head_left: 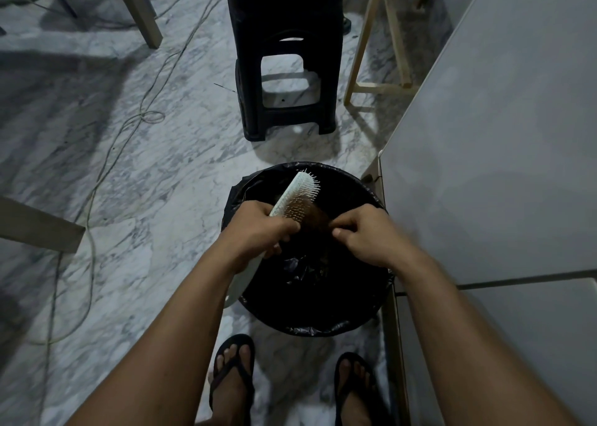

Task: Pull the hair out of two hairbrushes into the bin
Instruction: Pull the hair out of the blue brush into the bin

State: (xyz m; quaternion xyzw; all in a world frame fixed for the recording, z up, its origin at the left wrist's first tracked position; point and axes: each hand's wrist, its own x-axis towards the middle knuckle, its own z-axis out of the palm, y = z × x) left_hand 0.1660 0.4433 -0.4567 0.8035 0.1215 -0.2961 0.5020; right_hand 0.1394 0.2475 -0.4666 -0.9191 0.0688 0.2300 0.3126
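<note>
A pale green hairbrush [298, 191] with white bristles is held over a round bin lined with a black bag [371, 309]. My left hand [258, 228] is closed around the brush's handle, whose end sticks out below my wrist. A clump of brown hair [315, 217] sits in the lower bristles. My right hand [365, 235] pinches that clump with thumb and fingers, right beside the brush. Only one brush is in sight.
A black plastic stool [286, 54] with white tissue on top stands beyond the bin. A grey cabinet [491, 151] runs along the right, touching the bin. Cables trail over the marble floor at left. Wooden furniture legs stand at upper left and upper right.
</note>
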